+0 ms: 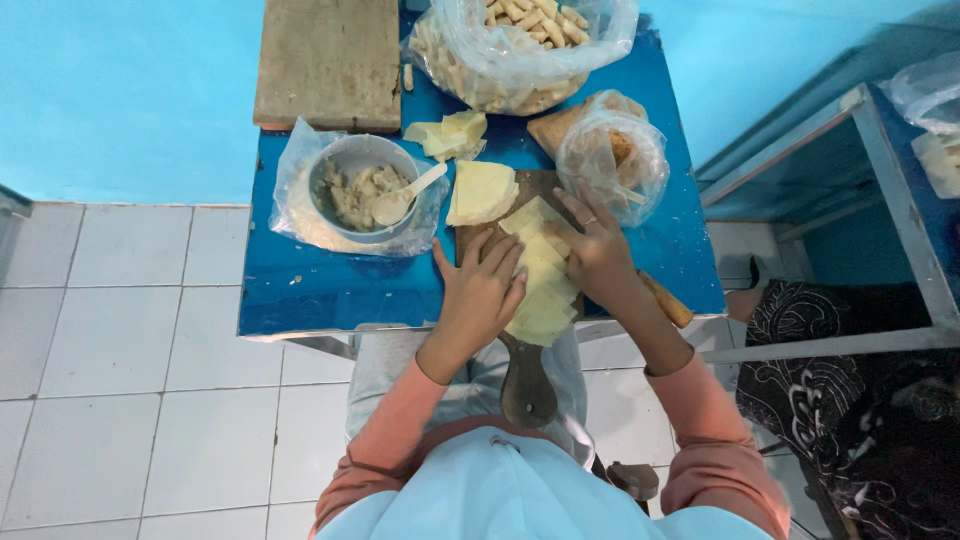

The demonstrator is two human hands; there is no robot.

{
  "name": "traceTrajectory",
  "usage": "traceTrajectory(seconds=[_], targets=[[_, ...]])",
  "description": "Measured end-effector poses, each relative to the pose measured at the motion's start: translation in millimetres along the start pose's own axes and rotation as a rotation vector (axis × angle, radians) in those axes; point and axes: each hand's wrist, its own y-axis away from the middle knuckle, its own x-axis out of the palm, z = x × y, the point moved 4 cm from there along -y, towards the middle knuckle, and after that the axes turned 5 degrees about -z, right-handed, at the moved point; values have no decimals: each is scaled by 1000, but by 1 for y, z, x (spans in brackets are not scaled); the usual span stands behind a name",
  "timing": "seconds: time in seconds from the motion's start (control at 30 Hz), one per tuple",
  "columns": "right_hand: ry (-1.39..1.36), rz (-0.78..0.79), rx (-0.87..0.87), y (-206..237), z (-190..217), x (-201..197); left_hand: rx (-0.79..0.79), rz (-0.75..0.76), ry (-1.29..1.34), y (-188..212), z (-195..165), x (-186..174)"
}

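A row of overlapping pale yellow pastry sheets [541,290] lies on a wooden paddle board [527,385] at the near edge of a small blue table [320,285]. My left hand [481,295] rests flat on the left side of the sheets, fingers spread. My right hand [596,252] presses on their right side, fingers apart, a ring on one finger. A stack of folded sheets [481,191] sits just beyond the board. A grey bowl of filling [358,187] with a white spoon [408,196] stands to the left on a plastic bag.
A bare wooden board [328,62] lies at the far left. Clear bags of rolled snacks [520,45] and a smaller bag [613,155] stand at the back right. Loose sheet scraps [448,135] lie mid-table. A metal frame [880,140] and dark patterned cloth [850,400] are right. White tile floor [120,330] left.
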Motion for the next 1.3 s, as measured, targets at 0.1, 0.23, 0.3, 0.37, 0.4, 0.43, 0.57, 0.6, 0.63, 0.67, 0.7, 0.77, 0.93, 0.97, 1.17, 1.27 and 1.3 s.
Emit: traceTrajectory(seconds=[0.1, 0.23, 0.3, 0.37, 0.4, 0.43, 0.57, 0.6, 0.63, 0.67, 0.7, 0.77, 0.93, 0.97, 1.17, 1.27, 1.3], targets=[[-135, 8, 118, -1, -11, 3, 5, -14, 0, 0, 0, -1], [-384, 68, 230, -11, -28, 15, 1, -11, 6, 0, -1, -1], [-412, 70, 212, -15, -30, 22, 4, -19, 8, -1, -1, -2], [-400, 83, 174, -17, -29, 27, -1, -15, 10, 0, 0, -2], [-372, 95, 144, -18, -27, 28, -3, -13, 13, -1, 0, -1], [-343, 107, 114, -18, -26, 28, -2, -13, 11, -1, 0, -1], [-91, 77, 104, -8, -19, 23, 1, -12, 12, 0, 1, 0], [-24, 66, 98, -4, -16, 18, 0, -10, 14, 1, 0, 1], [44, 54, 91, -4, -12, 15, -1, -10, 12, 1, 1, 0], [86, 49, 85, -7, -10, 14, 0, -11, 11, 1, 1, 1], [129, 43, 80, -9, -8, 12, 2, -11, 9, 1, 1, 1], [142, 32, 57, -13, -3, 9, -2, -7, 10, 0, 1, 1], [140, 32, -42, -14, 4, 6, -4, 6, 18, 0, 1, 1], [170, 28, -22, -13, 2, 6, -1, 3, 16, 1, 1, 1], [193, -7, 31, -15, -11, 7, -1, -4, 10, 0, 1, 1], [182, -37, -45, -16, -6, 9, -3, -4, 7, 0, 1, 1], [206, -43, -62, -16, -4, 10, 1, -8, 5, 1, 2, 0]])
